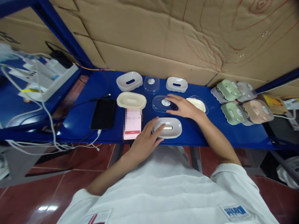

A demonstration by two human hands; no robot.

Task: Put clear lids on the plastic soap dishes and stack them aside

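Observation:
A light grey oval soap dish (175,128) with a slot in its base sits near the table's front edge. My left hand (148,135) lies over its left end, fingers apart, thumb by the front rim. Behind it is a clear plastic lid (158,104) with a round white sticker. My right hand (183,106) spans the lid's right end, fingers at the far edge and thumb at the near edge. Partly hidden behind my right wrist is a cream oval tray (198,105) with a clear rim around it.
Two grey dishes (129,81), another clear lid (151,84) and a cream tray (131,100) stand behind. Left are a lit phone (132,124), a dark phone (102,114) and white cables (50,124). Stacked green, grey and pink soap boxes (230,90) stand right. Cardboard (144,37) walls the back.

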